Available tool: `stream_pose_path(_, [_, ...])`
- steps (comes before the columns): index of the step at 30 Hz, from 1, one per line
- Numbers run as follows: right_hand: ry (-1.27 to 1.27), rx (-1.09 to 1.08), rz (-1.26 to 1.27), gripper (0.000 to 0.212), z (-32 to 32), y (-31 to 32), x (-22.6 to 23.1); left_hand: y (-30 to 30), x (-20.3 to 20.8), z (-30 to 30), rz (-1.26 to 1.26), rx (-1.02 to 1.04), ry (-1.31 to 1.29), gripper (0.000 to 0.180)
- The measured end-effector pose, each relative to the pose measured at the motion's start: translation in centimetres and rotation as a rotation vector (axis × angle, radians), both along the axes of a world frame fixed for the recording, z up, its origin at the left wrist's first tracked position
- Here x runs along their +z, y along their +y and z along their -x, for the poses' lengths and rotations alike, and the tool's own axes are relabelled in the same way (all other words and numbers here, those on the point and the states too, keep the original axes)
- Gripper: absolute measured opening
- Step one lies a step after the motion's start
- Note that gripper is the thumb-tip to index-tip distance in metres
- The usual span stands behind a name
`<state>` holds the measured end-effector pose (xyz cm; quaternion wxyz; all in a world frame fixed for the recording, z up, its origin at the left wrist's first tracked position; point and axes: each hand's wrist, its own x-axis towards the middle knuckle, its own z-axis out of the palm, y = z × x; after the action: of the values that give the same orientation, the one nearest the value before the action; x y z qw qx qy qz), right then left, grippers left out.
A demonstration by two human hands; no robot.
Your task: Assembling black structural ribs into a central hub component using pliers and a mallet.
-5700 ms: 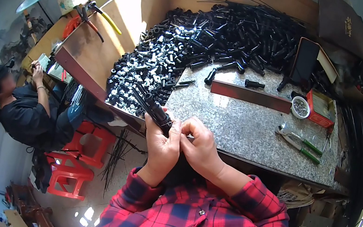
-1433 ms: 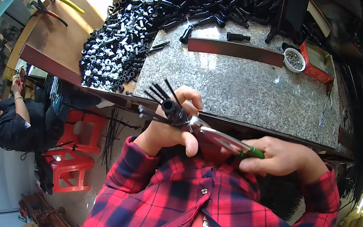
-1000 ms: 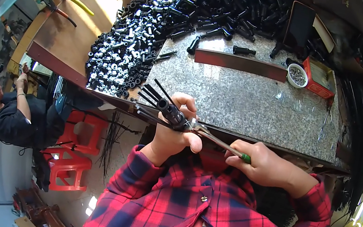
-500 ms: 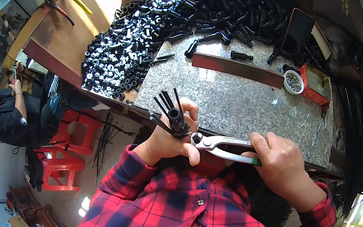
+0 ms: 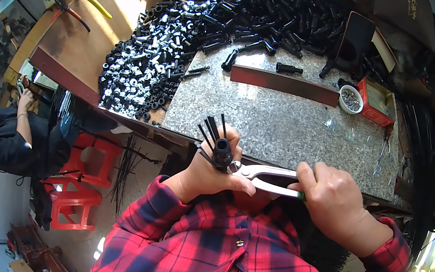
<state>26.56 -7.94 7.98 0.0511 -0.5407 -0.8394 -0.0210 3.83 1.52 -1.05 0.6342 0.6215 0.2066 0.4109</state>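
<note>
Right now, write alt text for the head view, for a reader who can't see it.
The left hand holds a black tube and thin rods while the right hand grips pliers, handles apart, jaws beside the tube. Beyond are a speckled table, a dark red bar, a white bowl and a heap of black parts; another person is at left.

At four o'clock we lose the handle ends of the pliers point(image 5: 248, 171) behind the right hand point(image 5: 334, 201), at two the bits point(image 5: 350, 99) in the white bowl point(image 5: 351, 111) are too small to identify, and toward half past one the top edge crops a dark bag point(image 5: 406, 20).
</note>
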Motion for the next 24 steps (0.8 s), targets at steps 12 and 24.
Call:
stream_pose_path(12, [0.639,-0.189,0.419,0.039,-0.5,0.0,-1.1,-0.1,0.8,1.9,0.156,-0.016,-0.22,0.071])
stream_pose_path(24, [0.322,-0.061,-0.403,0.036,-1.0,0.8,0.5,-0.1,1.1,2.5,0.235,-0.095,-0.382,0.046])
